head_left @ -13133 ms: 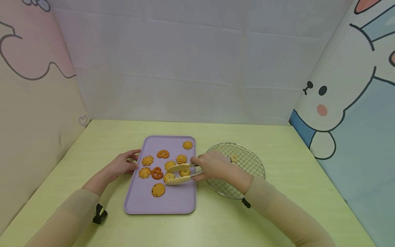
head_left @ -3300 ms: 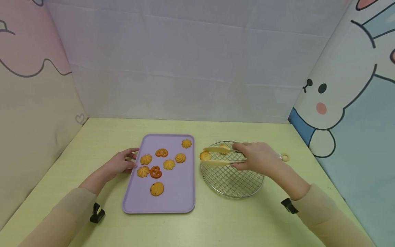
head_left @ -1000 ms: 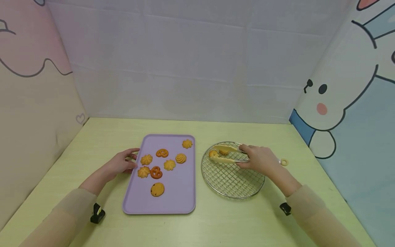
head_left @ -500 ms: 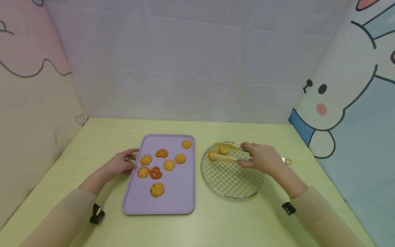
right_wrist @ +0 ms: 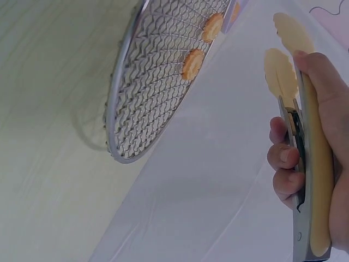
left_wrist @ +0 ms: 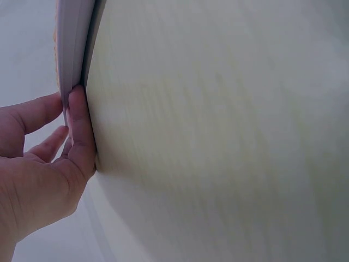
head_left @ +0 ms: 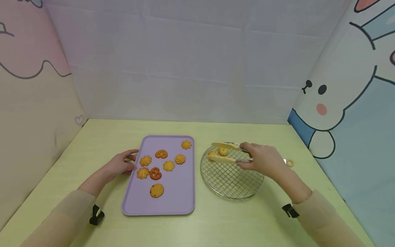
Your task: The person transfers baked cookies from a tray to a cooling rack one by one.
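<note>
My left hand (head_left: 119, 164) pinches the left edge of a lavender tray (head_left: 176, 204); in the left wrist view the thumb lies on one side of the rim and fingers (left_wrist: 80, 123) on the other. Pretzels (head_left: 161, 154) and several cookies (head_left: 156, 190) lie spread on the tray. My right hand (head_left: 262, 160) grips cream-tipped metal tongs (right_wrist: 318, 164) above a round wire rack (head_left: 236, 181). Their two tips stand apart with nothing between them in the right wrist view. Two round scalloped cookies (right_wrist: 193, 64) rest on the rack; the lower tong tip partly covers one in the head view.
Tray and rack stand side by side on a pale yellow table (head_left: 148, 233), with a narrow gap between them. A white wall (head_left: 185, 68) closes off the back. Cartoon-printed panels (head_left: 355, 137) flank both sides.
Earlier the tongs reached over the tray; two cookies have since moved from it to the rack. The tongs have let go of the second. The left hand stays at the tray's edge.
</note>
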A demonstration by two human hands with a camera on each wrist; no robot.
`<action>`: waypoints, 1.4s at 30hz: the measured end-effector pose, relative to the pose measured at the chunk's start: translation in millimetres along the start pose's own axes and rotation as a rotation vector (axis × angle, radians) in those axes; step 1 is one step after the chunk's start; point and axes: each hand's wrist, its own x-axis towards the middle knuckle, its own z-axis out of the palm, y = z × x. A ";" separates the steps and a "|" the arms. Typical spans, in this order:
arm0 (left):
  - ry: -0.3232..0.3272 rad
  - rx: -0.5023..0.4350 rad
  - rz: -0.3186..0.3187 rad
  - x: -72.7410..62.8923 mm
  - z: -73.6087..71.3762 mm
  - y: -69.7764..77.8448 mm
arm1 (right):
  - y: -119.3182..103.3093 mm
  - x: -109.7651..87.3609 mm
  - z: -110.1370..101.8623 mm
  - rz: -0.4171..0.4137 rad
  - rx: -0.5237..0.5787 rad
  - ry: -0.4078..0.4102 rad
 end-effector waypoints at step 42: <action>0.002 -0.001 -0.014 1.3 -1.5 0.8 | -52.4 11.5 -8.0 -0.312 0.040 0.185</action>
